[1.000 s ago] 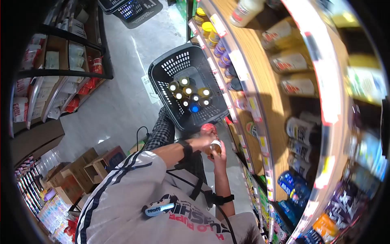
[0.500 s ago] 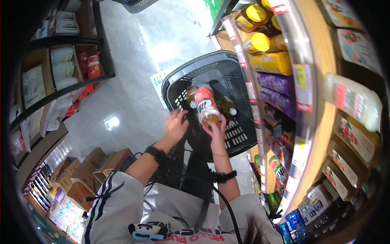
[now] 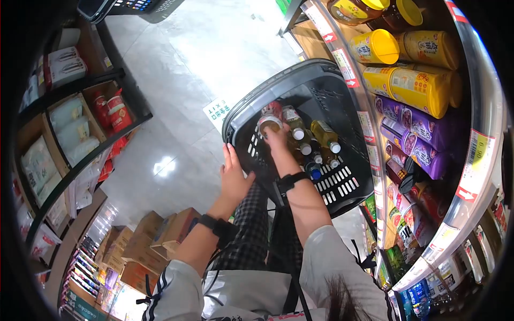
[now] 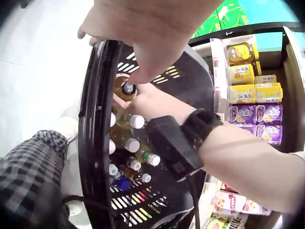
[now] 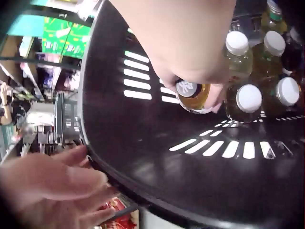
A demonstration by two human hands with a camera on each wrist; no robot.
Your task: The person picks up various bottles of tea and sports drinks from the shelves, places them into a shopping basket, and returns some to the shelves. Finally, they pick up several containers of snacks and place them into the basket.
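In the head view, the right hand (image 3: 277,142) reaches into the dark basket (image 3: 257,88) and grips an amber drink bottle (image 3: 271,124) by its upper part, in the corner beside other bottles. The right wrist view shows that bottle's dark cap (image 5: 189,88) under the right hand (image 5: 190,52). Fingers extended, the left hand (image 3: 234,179) touches the basket's left rim; in the left wrist view, the left hand (image 4: 138,28) is over the rim (image 4: 95,105). Several white-capped bottles (image 3: 325,136) and one with a blue cap (image 3: 315,172) stand in the basket, tilted.
Shelves with yellow jars (image 3: 375,47) and purple packs (image 3: 412,120) run along the right. Another shelf (image 3: 80,128) stands left, with red packs (image 3: 118,111). Cardboard boxes (image 3: 144,249) sit lower left, and a second basket (image 3: 128,6) is at the top.
The right hand has lowered the bottle into the basket's left corner. The left hand, on the bottle a second ago, has let go and moved to the rim.
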